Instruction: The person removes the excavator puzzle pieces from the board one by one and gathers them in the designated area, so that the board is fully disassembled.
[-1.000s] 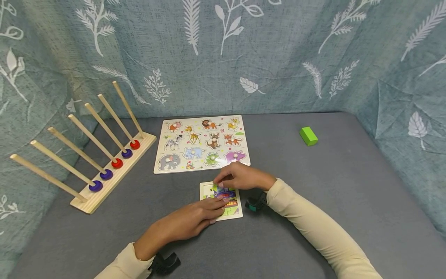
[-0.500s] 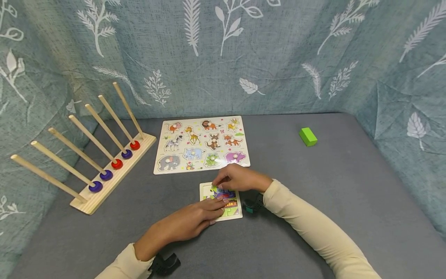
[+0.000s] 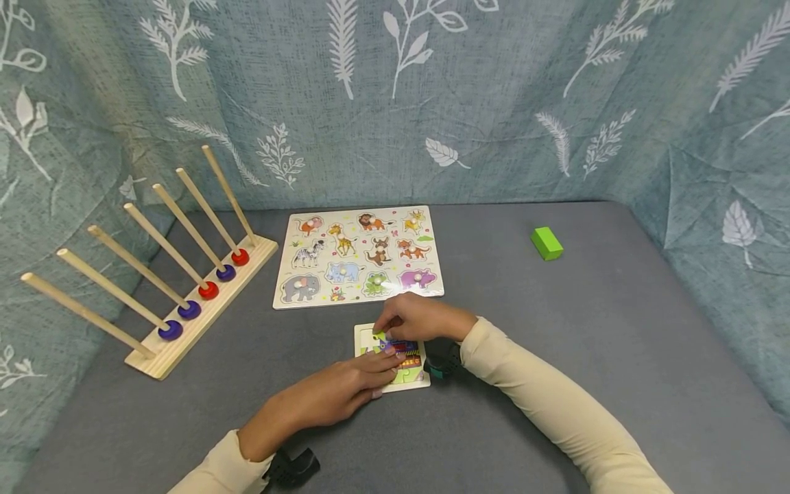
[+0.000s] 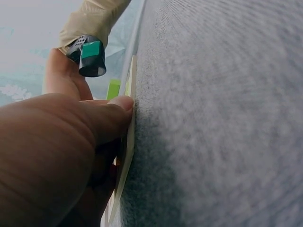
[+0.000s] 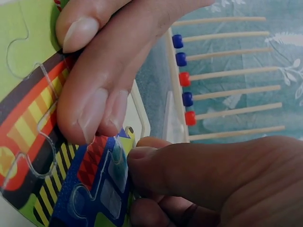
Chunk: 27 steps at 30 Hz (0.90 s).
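A small framed jigsaw puzzle (image 3: 360, 342) lies on the table, its colourful picture partly covered by both hands. My left hand (image 3: 342, 385) rests on it with the fingers laid nearly straight over the pieces. In the left wrist view, the left thumb (image 4: 111, 116) touches the puzzle's near edge. At the far left part of the puzzle, my right hand (image 3: 422, 319) pinches a blue and yellow jigsaw piece (image 5: 118, 163) between thumb and fingers. That piece looks slightly tilted against its neighbours in the right wrist view. A pale bare area of the frame shows beside it.
Beyond the jigsaw lies an animal knob puzzle board (image 3: 358, 257). A wooden peg stand (image 3: 204, 312) with red and blue beads stands at the left. A green block (image 3: 546, 243) sits at the far right. A patterned curtain (image 3: 494, 103) hangs behind the table (image 3: 524, 412).
My right hand and forearm have shifted slightly to the left and nearer, the fingers still at the jigsaw piece. My left hand has stayed in place on the puzzle.
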Available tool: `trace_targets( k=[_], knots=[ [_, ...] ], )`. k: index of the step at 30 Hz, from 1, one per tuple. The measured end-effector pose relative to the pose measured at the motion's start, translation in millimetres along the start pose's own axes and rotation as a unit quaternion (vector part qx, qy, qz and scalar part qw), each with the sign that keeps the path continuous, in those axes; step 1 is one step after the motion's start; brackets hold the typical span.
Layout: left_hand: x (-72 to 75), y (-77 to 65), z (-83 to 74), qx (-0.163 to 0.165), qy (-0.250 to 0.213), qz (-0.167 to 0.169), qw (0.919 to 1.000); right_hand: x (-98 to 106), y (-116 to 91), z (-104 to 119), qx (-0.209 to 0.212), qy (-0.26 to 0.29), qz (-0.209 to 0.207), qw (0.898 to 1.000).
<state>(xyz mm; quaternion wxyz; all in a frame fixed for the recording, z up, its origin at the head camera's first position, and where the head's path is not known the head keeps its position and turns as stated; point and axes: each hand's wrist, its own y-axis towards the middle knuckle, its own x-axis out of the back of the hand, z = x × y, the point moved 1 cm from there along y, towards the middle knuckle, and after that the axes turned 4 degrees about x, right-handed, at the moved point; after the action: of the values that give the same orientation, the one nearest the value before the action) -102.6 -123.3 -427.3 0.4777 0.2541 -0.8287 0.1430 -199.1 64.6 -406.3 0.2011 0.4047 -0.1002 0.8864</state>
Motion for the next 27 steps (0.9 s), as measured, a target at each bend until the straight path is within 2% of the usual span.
trace_targets(
  k=[10,20,27],
  knots=[
    [-1.0,-0.8,0.5,-0.002,-0.001,-0.005,1.0000,-2.8,2.6,-1.3,0.008,-0.010,0.007,1.000],
    [-1.4,-0.2,0.6,-0.008,0.003,-0.007,0.9999,-5.8,3.6,-3.3,0.011,-0.022,-0.005,1.000],
    [-1.6,-1.1,1.2,-0.009,0.003,-0.006,0.9999,-7.8,5.2,-3.3,0.001,0.012,-0.019,1.000]
  ],
)
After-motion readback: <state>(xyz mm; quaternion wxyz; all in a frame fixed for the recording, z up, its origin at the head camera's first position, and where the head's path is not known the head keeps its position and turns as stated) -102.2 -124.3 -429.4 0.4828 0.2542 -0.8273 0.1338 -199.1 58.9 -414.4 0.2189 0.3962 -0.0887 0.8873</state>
